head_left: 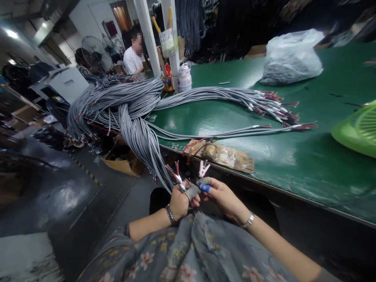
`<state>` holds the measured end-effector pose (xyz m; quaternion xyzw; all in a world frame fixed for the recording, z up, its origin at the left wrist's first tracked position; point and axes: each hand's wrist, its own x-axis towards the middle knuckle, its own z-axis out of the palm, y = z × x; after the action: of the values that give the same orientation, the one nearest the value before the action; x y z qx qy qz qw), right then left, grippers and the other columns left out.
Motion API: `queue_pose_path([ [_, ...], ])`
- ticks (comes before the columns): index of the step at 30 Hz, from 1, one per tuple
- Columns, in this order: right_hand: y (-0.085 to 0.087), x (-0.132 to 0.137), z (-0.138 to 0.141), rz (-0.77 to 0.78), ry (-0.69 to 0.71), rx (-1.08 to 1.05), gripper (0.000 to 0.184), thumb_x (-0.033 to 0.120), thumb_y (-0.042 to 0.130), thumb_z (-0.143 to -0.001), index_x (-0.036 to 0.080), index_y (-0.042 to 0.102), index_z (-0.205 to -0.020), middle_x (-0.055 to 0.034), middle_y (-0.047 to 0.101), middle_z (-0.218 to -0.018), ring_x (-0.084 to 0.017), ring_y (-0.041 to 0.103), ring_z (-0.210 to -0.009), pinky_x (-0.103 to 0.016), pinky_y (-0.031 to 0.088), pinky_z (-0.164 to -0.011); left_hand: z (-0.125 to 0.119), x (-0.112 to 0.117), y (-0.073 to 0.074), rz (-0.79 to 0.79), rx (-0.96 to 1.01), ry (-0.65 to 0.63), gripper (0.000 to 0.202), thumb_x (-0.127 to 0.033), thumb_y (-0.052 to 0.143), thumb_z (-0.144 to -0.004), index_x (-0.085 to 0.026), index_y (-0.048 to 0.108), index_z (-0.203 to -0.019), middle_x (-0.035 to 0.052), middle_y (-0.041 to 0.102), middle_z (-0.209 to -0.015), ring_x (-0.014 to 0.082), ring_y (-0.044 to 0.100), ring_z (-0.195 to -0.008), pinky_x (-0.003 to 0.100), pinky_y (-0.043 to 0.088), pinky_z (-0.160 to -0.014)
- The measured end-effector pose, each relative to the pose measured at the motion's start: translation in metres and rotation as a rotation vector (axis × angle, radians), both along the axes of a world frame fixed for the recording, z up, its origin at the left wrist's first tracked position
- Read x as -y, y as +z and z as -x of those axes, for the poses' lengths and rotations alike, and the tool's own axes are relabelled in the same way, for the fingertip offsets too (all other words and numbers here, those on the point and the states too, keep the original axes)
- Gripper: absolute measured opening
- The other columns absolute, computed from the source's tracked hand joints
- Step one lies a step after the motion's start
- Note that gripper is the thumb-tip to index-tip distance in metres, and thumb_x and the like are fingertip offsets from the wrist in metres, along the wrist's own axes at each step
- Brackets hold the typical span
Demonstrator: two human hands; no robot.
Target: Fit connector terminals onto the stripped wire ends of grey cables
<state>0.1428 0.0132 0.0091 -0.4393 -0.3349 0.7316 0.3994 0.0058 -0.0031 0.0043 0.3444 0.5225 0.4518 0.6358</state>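
Note:
Several grey cables [166,180] run down from the bench into my left hand [179,201], which is closed round their end. Thin coloured wires [177,169] with a white sleeve stick up out of that grip. My right hand [219,196] is close beside it, thumb and forefinger pinched at the wire tips. Whatever is between those fingers is too small to make out. Grey wraps cover fingers on both hands, and a blue wrap [205,188] is on my right hand. Just beyond my fingers stands a pink clothespin [203,169].
A large bundle of grey cables [141,94] lies on the green bench [293,164], stripped ends to the right. Near the edge is a wooden block [226,154]. Farther back are a plastic bag [290,58], a lilac bottle [185,77] and a seated person [133,56]. A green fan [358,129] stands right.

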Motion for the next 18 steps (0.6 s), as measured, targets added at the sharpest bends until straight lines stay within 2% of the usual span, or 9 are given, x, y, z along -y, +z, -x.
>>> queue_pose_path([
  [4, -0.0002, 0.0007, 0.0016, 0.061, 0.035, -0.088, 0.042, 0.05, 0.081, -0.049, 0.017, 0.056, -0.059, 0.0052, 0.051, -0.05, -0.008, 0.045, -0.048, -0.024, 0.033, -0.049, -0.0001, 0.0003, -0.0006, -0.025, -0.015, 0.004, 0.036, -0.048, 0.072, -0.061, -0.016, 0.054, -0.06, -0.0013, 0.056, -0.045, 0.0077, 0.048, -0.033, 0.018, 0.031, -0.035],
  [9, 0.0013, 0.0004, 0.0034, -0.052, -0.009, 0.006, 0.039, 0.049, 0.08, -0.053, 0.018, 0.058, -0.063, 0.005, 0.054, -0.05, -0.008, 0.043, -0.047, -0.024, 0.032, -0.05, 0.002, -0.0003, -0.0018, -0.01, -0.052, -0.056, 0.036, -0.047, 0.072, -0.062, -0.016, 0.053, -0.058, -0.0006, 0.057, -0.045, 0.0087, 0.05, -0.034, 0.018, 0.033, -0.035],
  [12, 0.0025, -0.0009, 0.003, -0.106, 0.039, 0.021, 0.037, 0.049, 0.078, -0.057, 0.018, 0.06, -0.065, 0.0034, 0.057, -0.05, -0.01, 0.046, -0.048, -0.026, 0.033, -0.052, 0.0047, -0.0005, -0.0033, 0.015, -0.04, -0.15, 0.036, -0.046, 0.073, -0.061, -0.016, 0.054, -0.059, -0.0003, 0.058, -0.045, 0.0095, 0.05, -0.034, 0.019, 0.033, -0.035],
  [14, 0.0023, -0.0021, 0.0022, -0.118, 0.076, 0.01, 0.036, 0.049, 0.077, -0.058, 0.017, 0.061, -0.066, 0.0024, 0.058, -0.05, -0.01, 0.047, -0.048, -0.026, 0.033, -0.053, 0.0055, -0.0004, -0.0042, 0.029, -0.009, -0.169, 0.037, -0.047, 0.073, -0.06, -0.015, 0.056, -0.06, 0.0003, 0.058, -0.046, 0.0096, 0.05, -0.033, 0.019, 0.033, -0.035],
  [18, -0.002, -0.0029, 0.0029, -0.058, 0.03, -0.02, 0.035, 0.045, 0.08, -0.053, 0.016, 0.061, -0.06, 0.004, 0.053, -0.048, -0.008, 0.041, -0.046, -0.025, 0.031, -0.05, 0.0032, -0.0005, -0.0021, 0.034, 0.078, -0.033, 0.039, -0.049, 0.074, -0.056, -0.015, 0.055, -0.06, -0.0006, 0.056, -0.043, 0.0087, 0.047, -0.032, 0.019, 0.033, -0.035],
])
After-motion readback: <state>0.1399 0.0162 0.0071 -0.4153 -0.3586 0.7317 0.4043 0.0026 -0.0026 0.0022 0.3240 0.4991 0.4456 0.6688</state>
